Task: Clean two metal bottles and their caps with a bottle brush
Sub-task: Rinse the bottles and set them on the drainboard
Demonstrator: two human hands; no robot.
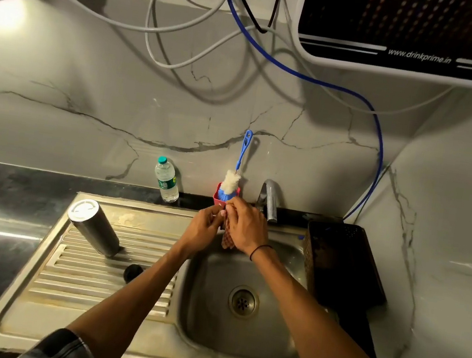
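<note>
Both hands, left hand (204, 228) and right hand (247, 228), pinch a checked cloth (227, 239) over sink (237, 344) | I judge steel bottle (94, 228) on drainboard smooth, slippery wet, so grasp mid-body | brush (232, 183) light, take blue handle

A: Hands?
B: Both arms stretched fwd, hands meeting. Left hand (204, 226) fingers curled, pinching sth.
A: Right?
B: Right hand (246, 226) curled over it, black band on wrist.
</note>
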